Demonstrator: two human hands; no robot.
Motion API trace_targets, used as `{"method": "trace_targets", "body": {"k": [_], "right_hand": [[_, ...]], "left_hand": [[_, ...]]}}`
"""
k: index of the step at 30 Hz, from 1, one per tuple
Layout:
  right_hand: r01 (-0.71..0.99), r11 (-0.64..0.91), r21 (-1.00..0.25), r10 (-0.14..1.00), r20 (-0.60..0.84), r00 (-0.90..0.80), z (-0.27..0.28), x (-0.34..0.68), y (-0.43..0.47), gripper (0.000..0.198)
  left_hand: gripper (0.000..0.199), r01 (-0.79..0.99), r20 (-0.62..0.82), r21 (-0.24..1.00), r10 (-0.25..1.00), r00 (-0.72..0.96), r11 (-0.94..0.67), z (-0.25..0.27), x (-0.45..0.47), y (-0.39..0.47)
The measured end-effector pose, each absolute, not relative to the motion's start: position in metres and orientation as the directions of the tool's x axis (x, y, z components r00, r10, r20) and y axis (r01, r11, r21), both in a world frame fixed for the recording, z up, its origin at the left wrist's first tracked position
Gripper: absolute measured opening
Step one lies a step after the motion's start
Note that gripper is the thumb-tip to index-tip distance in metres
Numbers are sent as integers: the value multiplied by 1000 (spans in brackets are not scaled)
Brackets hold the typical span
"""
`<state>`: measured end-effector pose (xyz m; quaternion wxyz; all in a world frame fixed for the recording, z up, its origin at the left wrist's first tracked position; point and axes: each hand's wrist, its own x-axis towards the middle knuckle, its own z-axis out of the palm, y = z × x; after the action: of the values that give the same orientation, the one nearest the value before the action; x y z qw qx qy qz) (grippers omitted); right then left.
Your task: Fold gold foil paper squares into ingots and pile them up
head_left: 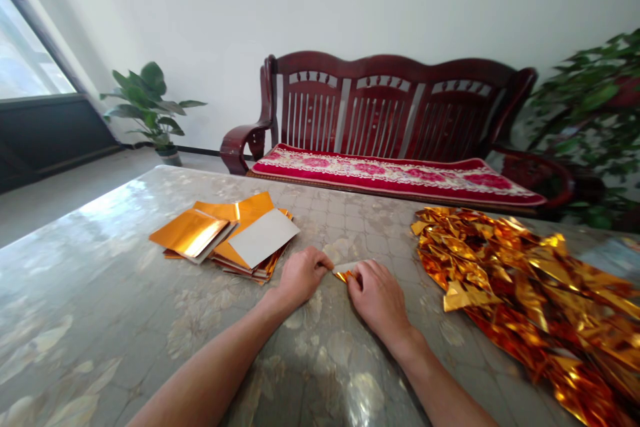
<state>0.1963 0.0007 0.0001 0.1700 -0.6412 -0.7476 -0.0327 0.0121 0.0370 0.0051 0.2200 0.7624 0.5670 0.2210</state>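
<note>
In the head view, the person's two hands work close together over the patterned desk [150, 340]. The left grip [303, 273] is drawn nearly closed, thumb and forefinger brought together at the left end of a small piece of foil paper [343, 275]. The right grip [379, 290] is also closed, with thumb and bent fingers on the paper's right end; its far fingertips are partly hidden. The foil paper therefore lies between the two grips, low over the desk, showing a pale strip along its far side and gold on its near side.

Just beyond the left grip and to its left sits a loose stack of gold sheets [187, 232], with a sheet lying pale side up [265, 238] on top at the end nearest that grip. To the right of the right grip, well apart from it, spreads a large heap of crumpled-looking gold foil pieces [540, 300]. Farther beyond both grips stands a dark red wooden bench [395, 68] with a red floral cover [395, 175].
</note>
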Motion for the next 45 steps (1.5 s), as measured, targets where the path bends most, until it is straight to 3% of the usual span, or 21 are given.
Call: {"method": "trace_targets", "body": {"k": [6,12,24,45], "right_hand": [[962,191,-194,943,308,-125,0,197,1,16],[958,205,-201,934,333,-130,-1,198,-1,17],[938,313,-146,884,406,-232,6,203,-16,25],[978,165,-128,941,318,-117,2,203,-6,22]], "left_hand": [[16,751,123,595,956,266,-285,11,15,31],[14,798,172,513,949,265,-316,13,23,24],[13,850,136,422,949,284,-315,20,27,22],[16,864,143,396,951,275,-310,19,28,22]]}}
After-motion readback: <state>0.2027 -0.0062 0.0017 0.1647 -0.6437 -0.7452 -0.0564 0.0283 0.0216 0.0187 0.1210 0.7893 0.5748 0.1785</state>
